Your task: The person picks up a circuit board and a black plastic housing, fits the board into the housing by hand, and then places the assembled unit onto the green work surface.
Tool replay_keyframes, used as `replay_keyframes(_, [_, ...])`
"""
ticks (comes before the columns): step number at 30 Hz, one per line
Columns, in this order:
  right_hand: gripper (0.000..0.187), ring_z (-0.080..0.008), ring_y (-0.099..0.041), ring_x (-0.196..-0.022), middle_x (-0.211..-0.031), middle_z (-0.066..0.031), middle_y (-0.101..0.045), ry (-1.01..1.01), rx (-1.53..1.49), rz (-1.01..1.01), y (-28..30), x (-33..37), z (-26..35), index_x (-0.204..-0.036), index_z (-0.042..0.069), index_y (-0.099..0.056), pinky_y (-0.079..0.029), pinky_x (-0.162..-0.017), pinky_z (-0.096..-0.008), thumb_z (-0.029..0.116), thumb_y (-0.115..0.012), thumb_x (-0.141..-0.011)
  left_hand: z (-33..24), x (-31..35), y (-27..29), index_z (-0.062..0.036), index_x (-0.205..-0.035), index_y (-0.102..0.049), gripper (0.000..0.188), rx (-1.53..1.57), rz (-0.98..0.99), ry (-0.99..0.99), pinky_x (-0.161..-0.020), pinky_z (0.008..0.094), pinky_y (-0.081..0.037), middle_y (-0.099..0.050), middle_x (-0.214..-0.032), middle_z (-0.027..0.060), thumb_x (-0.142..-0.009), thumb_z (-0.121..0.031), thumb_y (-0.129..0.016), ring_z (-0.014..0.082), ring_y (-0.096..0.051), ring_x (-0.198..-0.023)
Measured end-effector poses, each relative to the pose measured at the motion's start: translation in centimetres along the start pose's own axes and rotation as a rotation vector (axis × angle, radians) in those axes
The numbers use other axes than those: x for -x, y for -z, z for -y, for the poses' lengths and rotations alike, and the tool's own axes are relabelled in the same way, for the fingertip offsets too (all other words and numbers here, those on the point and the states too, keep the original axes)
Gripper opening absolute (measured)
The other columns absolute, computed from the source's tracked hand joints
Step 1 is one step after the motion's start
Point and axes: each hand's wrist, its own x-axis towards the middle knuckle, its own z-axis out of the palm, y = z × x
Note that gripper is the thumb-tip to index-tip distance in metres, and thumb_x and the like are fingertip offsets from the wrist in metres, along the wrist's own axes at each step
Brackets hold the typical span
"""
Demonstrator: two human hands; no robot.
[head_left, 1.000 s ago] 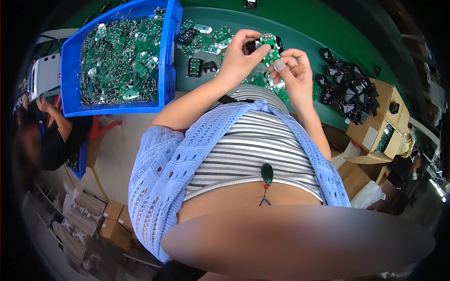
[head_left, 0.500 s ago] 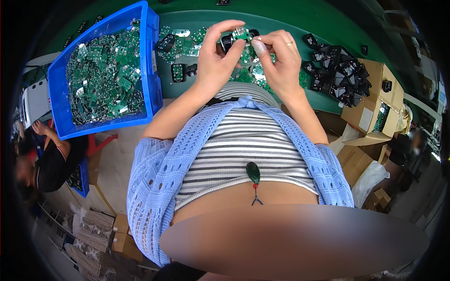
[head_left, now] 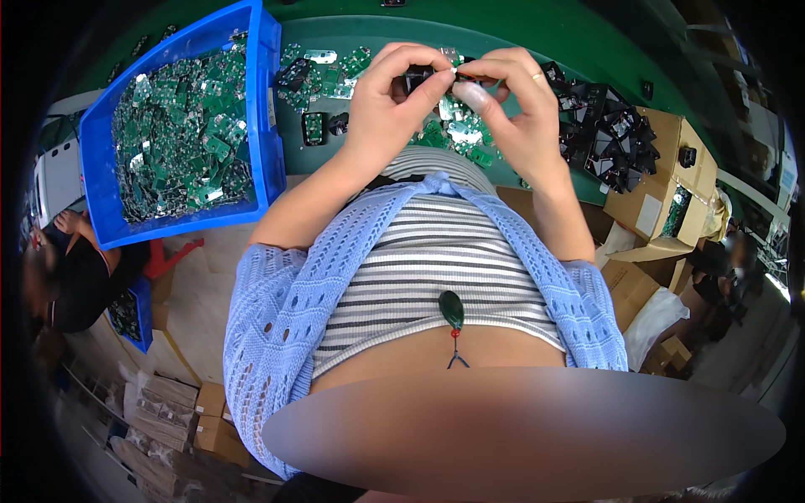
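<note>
Over the green table, my left hand (head_left: 390, 101) is closed around a black plastic casing (head_left: 418, 78), mostly covered by its fingers. My right hand (head_left: 516, 105) pinches a small white piece (head_left: 454, 71) at the casing's right side, and a thin reddish strand shows by its fingertips. The casing's inside is hidden. Loose green circuit boards (head_left: 464, 130) lie under and between both hands. Left of my left hand, a black casing with a green board inside (head_left: 314, 129) rests on the table beside a small black part (head_left: 338, 124).
A blue bin (head_left: 267, 126) full of green circuit boards stands at the left. More boards (head_left: 340, 82) lie beside it. Black casings (head_left: 620, 138) are heaped at the right, next to an open cardboard box (head_left: 654, 168). Another person (head_left: 84, 277) sits at the far left.
The green board that showed at the casing's top in my left hand is now out of sight there. My right hand has shifted slightly right, its fingertips now meeting my left fingertips.
</note>
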Motion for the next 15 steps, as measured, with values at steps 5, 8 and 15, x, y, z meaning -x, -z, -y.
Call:
replay_keyframes(5, [0.010, -0.0076, -0.045, -0.068, -0.085, -0.0029, -0.053, -0.279, -0.653, -0.234, -2.5, 2.2, -0.8, -0.086, 0.003, -0.063, -0.038, -0.058, -0.0199, 0.006, -0.065, -0.076, -0.8, 0.3, -0.2, -0.0060, -0.092, -0.058, 0.010, 0.185, 0.065, 0.245, -0.039, 0.0160, -0.033, -0.055, -0.086, 0.0006, -0.083, -0.012, -0.059, 0.0022, -0.045, -0.052])
replay_keyframes(8, [0.010, -0.0068, -0.044, -0.066, -0.085, -0.0026, -0.053, -0.264, -0.644, -0.275, -2.8, 2.2, -1.1, -0.085, 0.004, -0.063, -0.037, -0.058, -0.0190, 0.007, -0.065, -0.076, -0.8, 0.3, -0.3, -0.0060, -0.091, -0.057, 0.010, 0.141, 0.065, 0.237, -0.040, 0.0158, -0.034, -0.054, -0.084, -0.0001, -0.083, -0.011, -0.059, 0.0023, -0.044, -0.050])
replay_keyframes(15, [0.010, -0.0080, -0.045, -0.062, -0.080, -0.0022, -0.055, -0.150, -0.334, -0.267, -2.1, 1.5, -0.3, -0.084, 0.005, -0.063, -0.037, -0.053, -0.0194, 0.005, -0.066, -0.074, 0.8, 0.1, -0.2, -0.0053, -0.092, -0.056, 0.010, 0.026, 0.087, 0.038, -0.039, 0.0152, -0.035, -0.052, -0.095, 0.0017, -0.083, -0.008, -0.059, 0.0029, -0.045, -0.051])
